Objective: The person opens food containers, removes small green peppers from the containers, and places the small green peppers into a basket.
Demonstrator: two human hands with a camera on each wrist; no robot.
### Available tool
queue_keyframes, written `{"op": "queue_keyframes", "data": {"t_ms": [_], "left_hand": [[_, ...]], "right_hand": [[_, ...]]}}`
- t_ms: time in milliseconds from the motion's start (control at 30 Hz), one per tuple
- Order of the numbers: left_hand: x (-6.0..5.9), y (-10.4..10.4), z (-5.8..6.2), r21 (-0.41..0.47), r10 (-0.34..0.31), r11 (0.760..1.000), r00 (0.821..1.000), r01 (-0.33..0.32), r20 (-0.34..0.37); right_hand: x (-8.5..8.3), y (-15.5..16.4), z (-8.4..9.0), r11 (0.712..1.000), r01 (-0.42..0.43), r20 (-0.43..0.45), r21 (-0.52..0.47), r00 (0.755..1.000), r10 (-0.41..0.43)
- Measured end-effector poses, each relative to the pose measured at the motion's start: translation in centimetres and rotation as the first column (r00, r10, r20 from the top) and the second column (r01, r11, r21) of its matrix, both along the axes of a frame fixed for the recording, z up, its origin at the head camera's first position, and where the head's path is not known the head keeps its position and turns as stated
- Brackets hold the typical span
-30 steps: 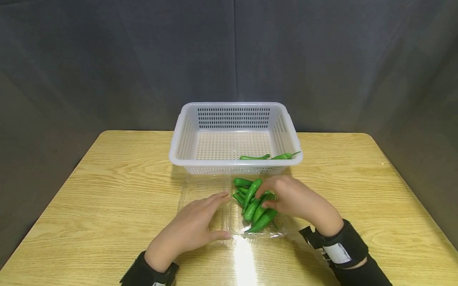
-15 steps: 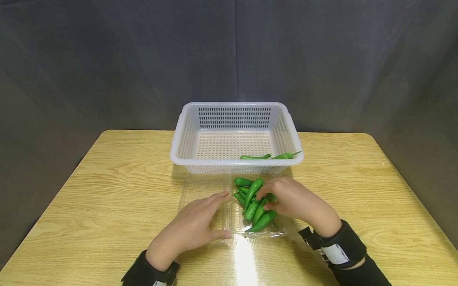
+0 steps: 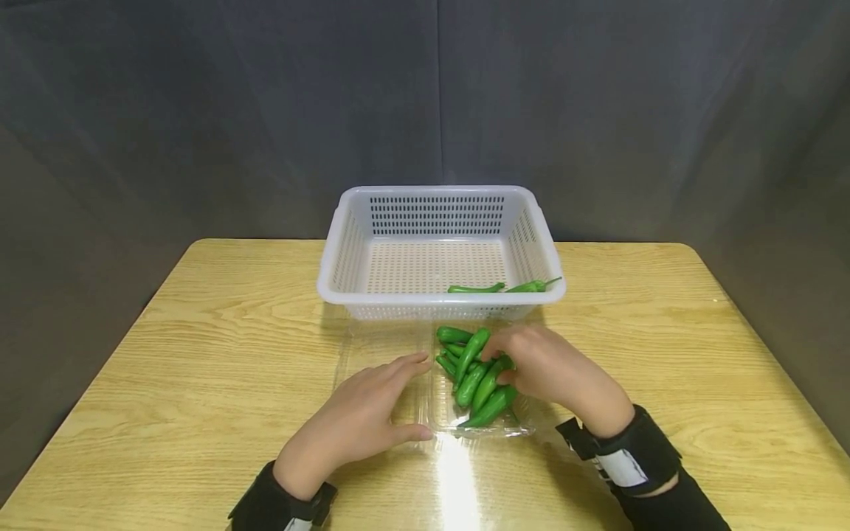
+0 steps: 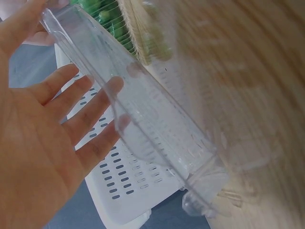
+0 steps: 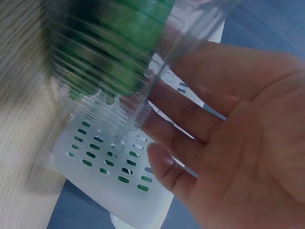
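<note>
Green chili peppers (image 3: pixel 472 385) lie heaped in the right half of a clear plastic clamshell container (image 3: pixel 441 424) in the head view. My right hand (image 3: pixel 541 366) reaches over the right side, index finger and thumb curled about a pepper (image 3: pixel 492 381) on the heap. In the right wrist view, the other fingers (image 5: pixel 176 138) are at the ridged wall, with peppers showing green through it. My left hand (image 3: pixel 355 418) hovers over the opened lid (image 3: pixel 378 343), its fingers spread and straight, thumb near the hinge. The left wrist view shows those fingertips (image 4: pixel 114 86) overlapping the clear plastic edge.
A white perforated basket (image 3: pixel 438 299) stands just behind the container. Inside its near side lie more green peppers (image 3: pixel 476 288), one stem poking over the right rim. The wooden table (image 3: pixel 219 354) ends at a dark grey curtain (image 3: pixel 265 125).
The pepper between my right thumb and index finger shows more plainly as the hand shifts slightly right. My left hand stays put; the whole head view drifts slightly.
</note>
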State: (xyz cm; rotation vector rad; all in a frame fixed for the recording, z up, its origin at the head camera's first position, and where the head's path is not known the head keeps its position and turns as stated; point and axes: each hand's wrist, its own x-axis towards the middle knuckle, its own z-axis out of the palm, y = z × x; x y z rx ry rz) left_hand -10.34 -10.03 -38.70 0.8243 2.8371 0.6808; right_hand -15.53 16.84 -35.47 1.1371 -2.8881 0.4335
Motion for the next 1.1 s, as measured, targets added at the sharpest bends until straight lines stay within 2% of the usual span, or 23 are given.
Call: {"op": "queue_keyframes", "data": {"t_ms": [200,433,1100], "left_hand": [[-0.02,0.03,0.01,0.0,0.002,1.0,1.0,-0.001,0.007],[0.04,0.03,0.06,0.002,0.001,1.0,1.0,-0.001,0.011],[-0.02,0.04,0.04,0.0,0.001,1.0,1.0,-0.001,-0.002]], "right_hand": [[-0.23,-0.04,-0.25,0.999,-0.041,-0.061,0.001,0.997,0.041],[-0.32,0.08,-0.34,0.997,-0.072,-0.077,-0.003,0.994,0.072],[-0.57,0.07,-0.64,0.999,-0.035,-0.075,0.003,0.997,0.035]]}}
